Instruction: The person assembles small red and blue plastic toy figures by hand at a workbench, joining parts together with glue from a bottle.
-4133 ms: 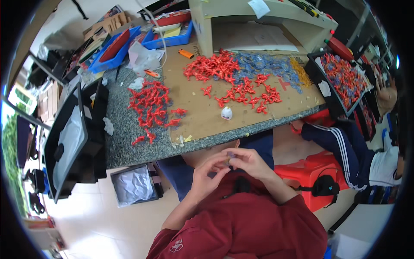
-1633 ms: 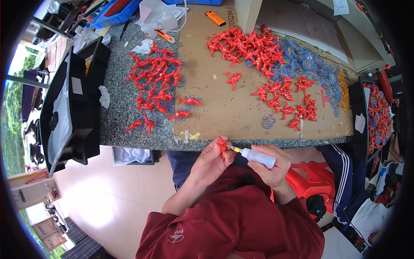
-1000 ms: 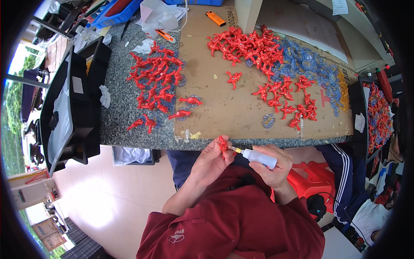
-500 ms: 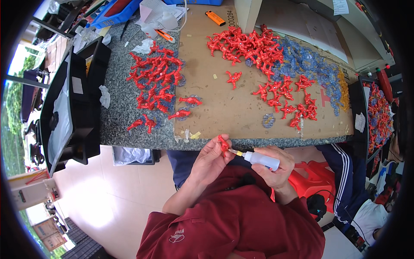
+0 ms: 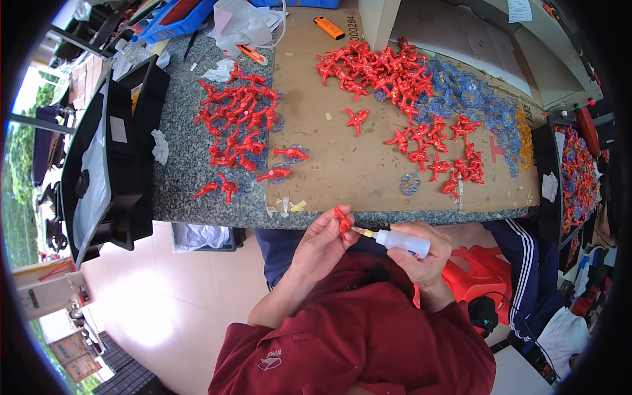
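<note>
Red plastic figure piece point(image 5: 341, 220) is pinched in the left hand point(image 5: 322, 245) below the counter point(image 5: 197, 197) edge, touched at three o'clock by the small white glue bottle point(image 5: 403, 242) gripped in the right hand point(image 5: 428, 253), while many red pieces point(image 5: 378, 66) at twelve o'clock are judged pending.

Bright daylight is filling a heavily curved fisheye view.
Light is pouring in from the left, washing out the floor point(image 5: 164, 289) and the far-left outdoors. The table point(image 5: 342, 164) is showing evenly lit, with soft shadows. Straight edges are bending toward the black rim, and the right side is darkening and blurring slightly.
</note>
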Tool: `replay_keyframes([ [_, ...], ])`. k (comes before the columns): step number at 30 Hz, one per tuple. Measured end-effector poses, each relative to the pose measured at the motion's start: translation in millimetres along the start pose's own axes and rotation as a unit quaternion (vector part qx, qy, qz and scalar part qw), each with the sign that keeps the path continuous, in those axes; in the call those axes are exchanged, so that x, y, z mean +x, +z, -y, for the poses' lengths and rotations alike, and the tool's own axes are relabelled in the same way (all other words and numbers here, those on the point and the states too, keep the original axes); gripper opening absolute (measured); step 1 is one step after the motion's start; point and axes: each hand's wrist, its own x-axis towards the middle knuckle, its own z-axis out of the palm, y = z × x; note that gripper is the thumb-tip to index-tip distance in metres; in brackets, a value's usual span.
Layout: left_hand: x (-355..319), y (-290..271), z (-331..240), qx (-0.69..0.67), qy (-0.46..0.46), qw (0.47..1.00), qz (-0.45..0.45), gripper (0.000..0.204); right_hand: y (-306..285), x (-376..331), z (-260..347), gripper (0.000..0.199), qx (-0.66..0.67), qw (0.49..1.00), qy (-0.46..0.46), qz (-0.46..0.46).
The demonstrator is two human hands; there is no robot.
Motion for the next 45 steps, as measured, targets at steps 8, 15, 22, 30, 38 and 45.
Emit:
replay_keyframes([
  [8,-3,6,-2,0.042,0.015,0.999,0.002,0.026,15,25,-18,0.03,0.042,0.992,0.102,-0.062],
  [15,-9,2,-3,0.044,0.033,0.998,0.024,0.027,49,60,-41,0.029,-0.107,0.992,0.014,-0.068],
  [22,-7,2,-5,0.044,0.013,0.999,0.027,0.025,22,51,-28,0.026,-0.175,0.98,-0.014,-0.09],
  [30,6,15,3,0.085,-0.037,0.996,0.017,0.023,-23,28,-40,0.02,-0.303,0.951,0.043,-0.042],
  [38,10,25,11,0.226,0.088,0.968,0.066,0.023,-15,20,-10,0.015,-0.032,0.992,0.121,0.006],
  [45,9,21,7,0.175,0.063,0.981,0.055,0.023,-16,6,-28,0.031,0.203,0.956,0.173,0.122],
])
